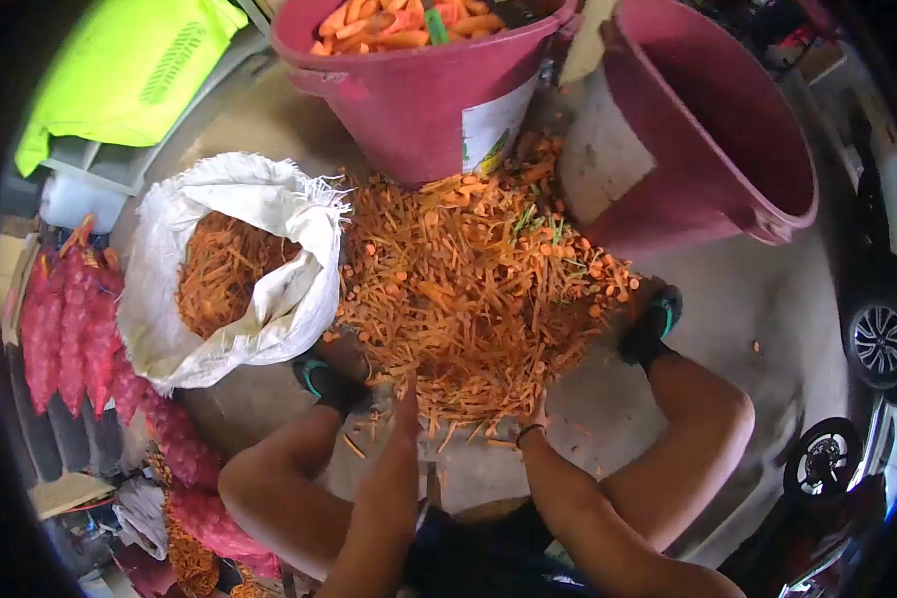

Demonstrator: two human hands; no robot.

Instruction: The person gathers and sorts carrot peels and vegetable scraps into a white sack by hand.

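Note:
A big heap of carrot peelings (458,289), mixed with small carrot slices and some green bits, covers the floor in front of me. At its near left edge, my left hand (407,404) reaches into the peelings. My right hand (535,413), with a dark band at the wrist, touches the near right edge of the same heap. Peelings hide the fingers of both hands, so their grip does not show. Left of the heap stands a white woven sack (314,269), its mouth rolled open, with peelings inside (224,269).
Behind the heap stands a pink tub (399,110) of peeled carrots (389,30). Another pink tub (638,130) leans at the right. Filled red mesh bags (70,329) line the left side, below a lime-green cloth (130,70). Vehicle wheels (877,339) show far right.

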